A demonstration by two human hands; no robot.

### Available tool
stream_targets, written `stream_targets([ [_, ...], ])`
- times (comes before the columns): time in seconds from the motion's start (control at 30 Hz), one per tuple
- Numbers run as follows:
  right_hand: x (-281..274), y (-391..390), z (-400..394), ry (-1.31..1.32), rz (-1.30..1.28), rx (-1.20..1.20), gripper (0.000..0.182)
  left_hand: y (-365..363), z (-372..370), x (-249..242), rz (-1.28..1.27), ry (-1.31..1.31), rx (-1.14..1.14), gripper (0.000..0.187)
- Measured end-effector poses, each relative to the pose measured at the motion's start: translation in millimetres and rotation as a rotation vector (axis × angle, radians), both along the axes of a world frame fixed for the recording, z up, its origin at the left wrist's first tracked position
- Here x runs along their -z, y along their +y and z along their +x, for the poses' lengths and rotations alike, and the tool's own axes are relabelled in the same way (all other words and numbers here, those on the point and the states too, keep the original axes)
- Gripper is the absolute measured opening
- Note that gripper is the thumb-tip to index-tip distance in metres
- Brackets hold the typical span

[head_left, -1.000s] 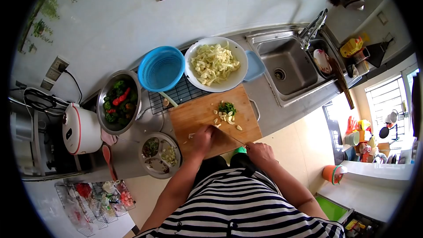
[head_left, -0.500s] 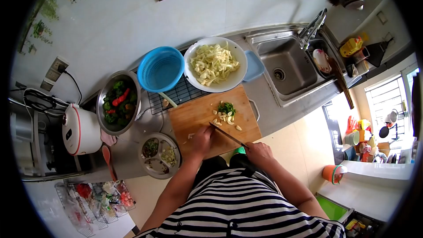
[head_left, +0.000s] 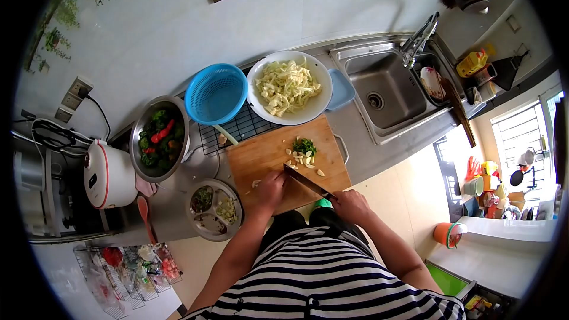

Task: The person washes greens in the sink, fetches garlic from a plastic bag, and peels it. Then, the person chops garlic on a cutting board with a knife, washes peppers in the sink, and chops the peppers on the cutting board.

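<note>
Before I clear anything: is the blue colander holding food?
No, the blue colander looks bare inside; the pale shredded vegetable is in the white bowl beside it.

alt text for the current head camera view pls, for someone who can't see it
A person's right hand holds a knife on a wooden cutting board, the left hand beside the blade. Garlic pieces and chopped greens lie beyond; around the board are a bowl of shredded cabbage, a blue basket and a divided plate.
</note>
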State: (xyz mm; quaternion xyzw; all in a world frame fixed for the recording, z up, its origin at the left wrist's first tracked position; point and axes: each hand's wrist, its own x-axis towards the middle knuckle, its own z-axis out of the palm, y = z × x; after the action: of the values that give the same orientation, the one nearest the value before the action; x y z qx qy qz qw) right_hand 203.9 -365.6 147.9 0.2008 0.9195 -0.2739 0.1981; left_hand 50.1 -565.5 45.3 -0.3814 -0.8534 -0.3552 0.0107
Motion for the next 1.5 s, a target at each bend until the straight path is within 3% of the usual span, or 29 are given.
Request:
stream_targets([
  [0.4, 4.7, -5.8, -1.6, 0.098, -0.022, 0.025, 0.021, -14.0, 9.0, -9.5, -0.010, -0.057, -0.089, 0.014],
  [0.6, 10.3, 3.3, -16.9, 0.095, -0.060, 0.053, 0.022, -43.0, 1.7, -28.2, -0.020, 0.049, -0.171, 0.011],
  [0.7, 6.8, 17.6, -23.6, 0.118, -0.071, 0.132, 0.023, -51.1, 1.5, -30.0, -0.011, 0.008, -0.256, 0.010],
  [0.77, 3.4, 23.9, -24.7, 0.157, -0.061, 0.193, 0.024, -56.5, -0.5, -31.0, 0.005, -0.177, -0.359, 0.010],
  [0.93, -6.9, 18.8, -22.6, 0.128, -0.062, 0.132, 0.023, -75.0, -5.7, -28.6, -0.014, -0.024, -0.427, 0.014],
  [1.1, 4.4, -8.2, -15.7, 0.379, -0.032, 0.062, 0.019, -77.9, -5.0, -37.2, -0.072, 0.001, -0.437, 0.018],
  [1.27, 19.5, -31.7, -31.4, 0.588, 0.020, -0.106, 0.032, -73.9, -6.0, -31.7, -0.231, -0.093, -0.311, 0.016],
  [1.3, 20.8, -36.2, -37.0, 0.569, 0.033, -0.145, 0.040, -74.5, -6.7, -27.8, -0.229, -0.092, -0.309, 0.016],
  [1.4, 27.0, -52.3, -57.2, 0.531, 0.087, -0.197, 0.045, -80.1, -5.5, -21.0, -0.138, -0.055, -0.318, 0.009],
  [1.5, 46.6, -60.9, -72.3, 0.511, 0.093, -0.197, 0.046, -91.1, -3.9, -21.7, -0.088, -0.181, -0.373, 0.007],
])
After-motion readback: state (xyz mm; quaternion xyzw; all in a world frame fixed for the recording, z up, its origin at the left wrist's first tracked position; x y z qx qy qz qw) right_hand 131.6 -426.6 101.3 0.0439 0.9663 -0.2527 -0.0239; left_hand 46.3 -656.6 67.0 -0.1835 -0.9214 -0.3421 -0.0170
